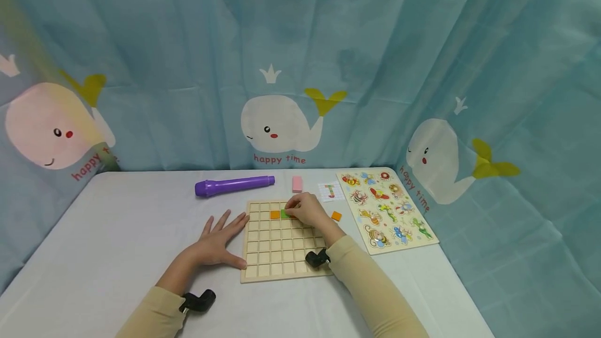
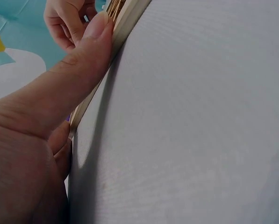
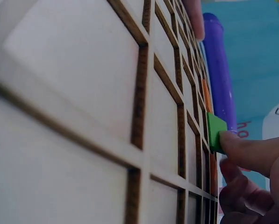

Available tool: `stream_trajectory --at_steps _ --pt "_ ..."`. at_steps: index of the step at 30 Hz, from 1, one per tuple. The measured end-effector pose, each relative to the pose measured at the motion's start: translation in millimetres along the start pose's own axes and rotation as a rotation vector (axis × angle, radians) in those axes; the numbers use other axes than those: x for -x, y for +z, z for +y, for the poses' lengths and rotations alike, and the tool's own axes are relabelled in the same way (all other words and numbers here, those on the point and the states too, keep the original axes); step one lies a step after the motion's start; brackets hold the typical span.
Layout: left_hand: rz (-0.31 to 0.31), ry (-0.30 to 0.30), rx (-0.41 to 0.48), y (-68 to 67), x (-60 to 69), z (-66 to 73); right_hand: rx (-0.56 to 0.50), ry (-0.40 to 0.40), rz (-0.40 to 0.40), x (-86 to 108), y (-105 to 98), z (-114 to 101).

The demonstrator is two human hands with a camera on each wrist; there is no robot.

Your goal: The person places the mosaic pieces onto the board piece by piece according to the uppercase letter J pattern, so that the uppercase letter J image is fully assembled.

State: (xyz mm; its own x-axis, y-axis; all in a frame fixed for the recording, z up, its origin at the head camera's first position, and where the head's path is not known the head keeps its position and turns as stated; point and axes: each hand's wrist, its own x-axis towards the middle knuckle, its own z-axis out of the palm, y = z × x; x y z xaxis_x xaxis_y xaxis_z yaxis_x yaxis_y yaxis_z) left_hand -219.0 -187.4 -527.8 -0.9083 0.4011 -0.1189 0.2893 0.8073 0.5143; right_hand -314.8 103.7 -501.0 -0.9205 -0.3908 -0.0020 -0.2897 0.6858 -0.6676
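Note:
A wooden grid board (image 1: 264,260) lies on the white table, divided into small square cells. My left hand (image 1: 218,241) spreads along its left edge, the thumb and a fingertip touching the frame; in the left wrist view the thumb (image 2: 76,70) lies against the rim. Over the board's upper rows, my right hand (image 1: 307,210) pinches a green square tile (image 3: 216,130), which stands tilted at a cell in the right wrist view. An orange tile (image 1: 275,215) sits in the cell to its left. Another orange-red tile (image 3: 213,175) shows on its other side, partly hidden by the fingers.
Behind the board lie a purple toy microphone (image 1: 235,185), a pink block (image 1: 297,184) and a small pattern card (image 1: 331,191). A loose orange tile (image 1: 336,216) is right of the board. An insect puzzle board (image 1: 359,215) lies farther right. A whale-print curtain (image 1: 197,119) surrounds the table.

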Motion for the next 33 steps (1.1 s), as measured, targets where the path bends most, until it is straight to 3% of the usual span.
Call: stream_trajectory --at_steps 11,20,33 --pt "0.018 0.015 0.017 -3.9 3.9 2.6 0.019 -0.001 0.007 3.1 -3 -2" --pt "0.019 0.016 0.018 -1.7 1.8 2.8 -0.067 -0.023 0.054 24.0 -26 3" --pt "0.029 0.012 0.018 -1.5 3.3 2.7 -0.092 0.044 0.151 53.5 -50 26"
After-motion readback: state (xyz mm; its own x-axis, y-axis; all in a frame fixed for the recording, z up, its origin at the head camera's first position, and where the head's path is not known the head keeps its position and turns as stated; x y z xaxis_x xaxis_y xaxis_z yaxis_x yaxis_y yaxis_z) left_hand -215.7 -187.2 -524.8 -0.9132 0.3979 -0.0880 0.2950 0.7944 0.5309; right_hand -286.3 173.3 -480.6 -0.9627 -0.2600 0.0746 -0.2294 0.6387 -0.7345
